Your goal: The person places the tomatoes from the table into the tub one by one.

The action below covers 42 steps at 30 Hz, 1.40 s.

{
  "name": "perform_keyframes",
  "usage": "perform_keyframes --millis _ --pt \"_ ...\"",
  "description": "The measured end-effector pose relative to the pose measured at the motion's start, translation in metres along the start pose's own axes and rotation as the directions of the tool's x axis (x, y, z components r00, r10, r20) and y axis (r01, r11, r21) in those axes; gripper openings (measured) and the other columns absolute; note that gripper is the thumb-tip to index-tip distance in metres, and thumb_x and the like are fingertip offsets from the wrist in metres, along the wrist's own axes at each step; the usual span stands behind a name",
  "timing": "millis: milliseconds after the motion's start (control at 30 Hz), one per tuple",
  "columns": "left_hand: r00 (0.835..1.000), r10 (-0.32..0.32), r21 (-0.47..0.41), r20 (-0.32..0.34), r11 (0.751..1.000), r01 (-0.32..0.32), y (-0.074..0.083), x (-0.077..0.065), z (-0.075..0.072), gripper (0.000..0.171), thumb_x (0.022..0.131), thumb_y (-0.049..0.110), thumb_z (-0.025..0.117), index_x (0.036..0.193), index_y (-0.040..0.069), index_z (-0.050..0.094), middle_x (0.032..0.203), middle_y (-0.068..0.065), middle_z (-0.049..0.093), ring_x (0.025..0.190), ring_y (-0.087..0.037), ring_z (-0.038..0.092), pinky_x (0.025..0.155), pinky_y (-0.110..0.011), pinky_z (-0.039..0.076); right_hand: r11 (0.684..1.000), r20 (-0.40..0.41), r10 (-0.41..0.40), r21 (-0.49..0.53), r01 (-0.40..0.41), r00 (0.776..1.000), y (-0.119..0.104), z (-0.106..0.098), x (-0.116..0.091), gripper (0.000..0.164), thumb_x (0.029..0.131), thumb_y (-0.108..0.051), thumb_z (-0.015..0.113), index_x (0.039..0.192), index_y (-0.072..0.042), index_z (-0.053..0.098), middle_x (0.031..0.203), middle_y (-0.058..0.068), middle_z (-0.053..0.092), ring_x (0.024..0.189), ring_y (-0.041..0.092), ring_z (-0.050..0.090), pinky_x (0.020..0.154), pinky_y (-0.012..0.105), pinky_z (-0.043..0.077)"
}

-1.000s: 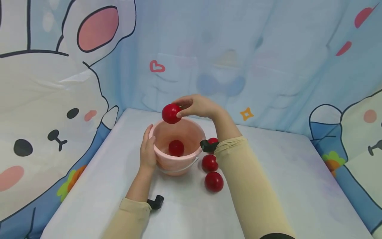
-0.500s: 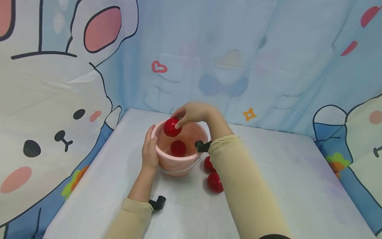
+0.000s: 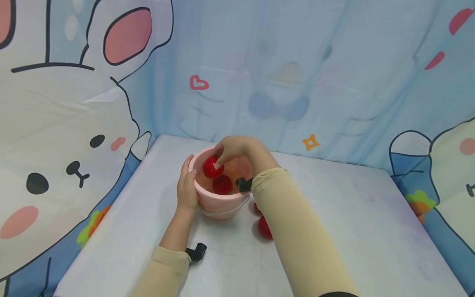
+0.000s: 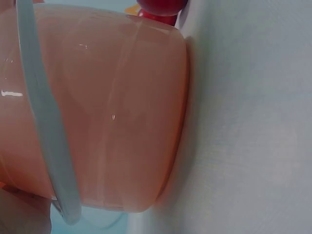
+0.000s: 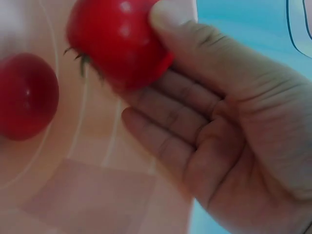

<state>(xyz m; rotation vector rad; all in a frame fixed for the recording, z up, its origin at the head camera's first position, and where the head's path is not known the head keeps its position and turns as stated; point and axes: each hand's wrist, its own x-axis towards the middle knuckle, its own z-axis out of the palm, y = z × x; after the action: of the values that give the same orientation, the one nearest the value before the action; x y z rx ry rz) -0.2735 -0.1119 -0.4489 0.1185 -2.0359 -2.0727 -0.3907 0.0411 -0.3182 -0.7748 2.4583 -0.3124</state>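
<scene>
Below your right hand (image 3: 234, 147), pinching one tomato (image 3: 211, 168), lies a second tomato (image 3: 222, 186), so a high release could bruise both, while your left hand (image 3: 186, 189) holds the bucket (image 3: 219, 203)

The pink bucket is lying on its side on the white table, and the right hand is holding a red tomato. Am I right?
Not quite: the pink bucket stands upright on the white table, as the head view shows. The right hand is holding a red tomato.

No text, label, brand, number or sign can be read in any view.
</scene>
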Motion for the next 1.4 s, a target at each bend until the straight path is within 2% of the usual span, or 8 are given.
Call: perform_keyframes --millis 167,333,533,733,900,1133,1400 --pt "1.0 -0.001 0.003 0.004 1.0 0.001 -0.001 -0.002 0.0 0.051 0.097 0.04 0.039 0.147 0.049 0.032 0.156 0.021 0.032 0.148 -0.013 0.028 0.118 -0.058 0.029 0.999 0.049 0.037 -0.006 -0.036 0.998 -0.001 0.006 0.003 0.041 0.087 -0.034 0.074 0.126 -0.025 0.067 0.116 -0.004 0.065 0.115 0.019 0.053 0.098 0.042 0.053" --pt "1.0 -0.005 0.003 -0.003 1.0 0.005 -0.001 -0.001 0.002 0.051 0.097 0.041 0.04 0.147 0.05 0.033 0.156 0.023 0.033 0.147 -0.012 0.029 0.118 -0.058 0.029 0.999 0.051 0.042 -0.005 -0.041 0.998 -0.003 0.008 0.003 0.035 0.087 -0.032 0.074 0.12 -0.024 0.07 0.112 -0.003 0.067 0.113 0.02 0.055 0.096 0.038 0.054" --pt "1.0 0.009 0.004 -0.001 1.0 -0.009 -0.003 0.0 0.001 0.049 0.098 0.04 0.037 0.146 0.05 0.034 0.155 0.023 0.033 0.147 -0.011 0.028 0.119 -0.056 0.027 0.994 0.069 0.11 0.004 -0.11 0.992 -0.003 0.01 0.005 0.031 0.086 -0.034 0.075 0.115 -0.023 0.072 0.109 -0.002 0.068 0.109 0.021 0.056 0.096 0.039 0.054" --pt "1.0 -0.002 0.002 -0.01 1.0 0.002 -0.002 -0.001 0.001 0.05 0.097 0.041 0.04 0.146 0.05 0.034 0.155 0.021 0.034 0.147 -0.013 0.029 0.118 -0.057 0.028 0.996 0.073 0.077 0.033 -0.08 0.994 -0.002 0.012 0.007 0.032 0.088 -0.031 0.074 0.118 -0.02 0.071 0.111 -0.003 0.069 0.109 0.02 0.058 0.096 0.035 0.053" --pt "1.0 -0.001 -0.003 -0.002 1.0 0.001 -0.001 -0.001 0.001 0.051 0.097 0.04 0.042 0.147 0.05 0.033 0.156 0.02 0.034 0.146 -0.014 0.03 0.117 -0.059 0.031 0.997 0.077 0.065 0.032 -0.067 0.995 -0.001 0.011 0.007 0.037 0.09 -0.031 0.071 0.126 -0.022 0.068 0.119 -0.005 0.067 0.114 0.019 0.058 0.101 0.036 0.051" --pt "1.0 0.011 0.0 0.001 1.0 -0.011 0.0 -0.002 -0.001 0.049 0.099 0.04 0.035 0.146 0.051 0.034 0.155 0.023 0.033 0.148 -0.009 0.028 0.121 -0.055 0.025 0.999 0.075 0.011 -0.033 -0.009 0.997 -0.002 0.01 0.004 0.041 0.093 -0.029 0.064 0.134 -0.021 0.063 0.132 -0.004 0.063 0.119 0.018 0.06 0.104 0.035 0.049" --pt "1.0 0.0 0.007 0.005 1.0 0.0 0.001 -0.004 -0.003 0.048 0.099 0.04 0.034 0.146 0.051 0.033 0.156 0.023 0.033 0.148 -0.01 0.028 0.12 -0.055 0.025 1.0 0.032 0.009 -0.007 -0.009 0.999 -0.006 0.01 -0.002 0.042 0.093 -0.031 0.064 0.135 -0.023 0.062 0.134 -0.001 0.063 0.12 0.021 0.06 0.104 0.037 0.049"
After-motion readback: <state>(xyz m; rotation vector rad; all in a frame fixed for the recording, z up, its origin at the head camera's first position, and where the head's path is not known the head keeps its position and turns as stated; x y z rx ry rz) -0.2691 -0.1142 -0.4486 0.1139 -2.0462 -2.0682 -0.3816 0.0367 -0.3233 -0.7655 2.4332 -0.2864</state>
